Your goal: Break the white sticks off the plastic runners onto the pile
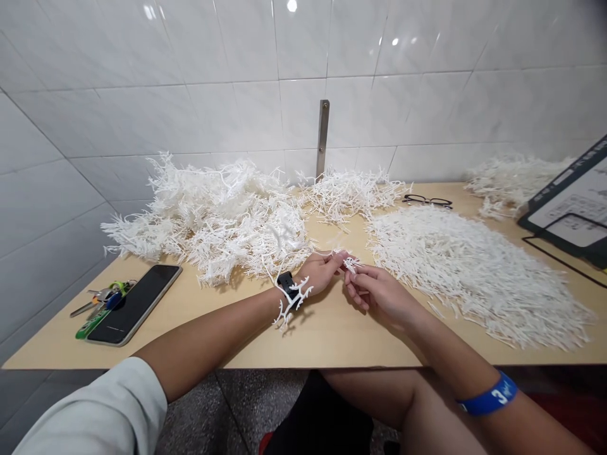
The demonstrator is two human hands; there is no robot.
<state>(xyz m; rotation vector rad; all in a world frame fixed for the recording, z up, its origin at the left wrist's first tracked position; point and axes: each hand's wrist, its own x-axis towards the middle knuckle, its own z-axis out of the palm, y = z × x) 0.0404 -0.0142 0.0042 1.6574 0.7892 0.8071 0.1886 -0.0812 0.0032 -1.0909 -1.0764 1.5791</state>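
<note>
My left hand (320, 272) is closed in a pinch on a thin white plastic branch (287, 309), whose forked twigs drape over the black watch on my left wrist. The fingers of my right hand (374, 287) are closed on a small bunch of white plastic twigs (351, 263), right at my left fingertips. Whether the bunch is joined to the branch I cannot tell. To the left is a large tangled heap of white branched pieces (227, 215). Short loose white sticks lie in a broad pile (469, 272) on the right.
A phone (135, 306) and a bunch of keys (102, 300) lie at the left of the wooden table (265, 351). Glasses (427, 201), a smaller white heap (353, 193) and a metal bracket (323, 139) are at the back. A dark-framed board (576, 208) with a cable leans at right.
</note>
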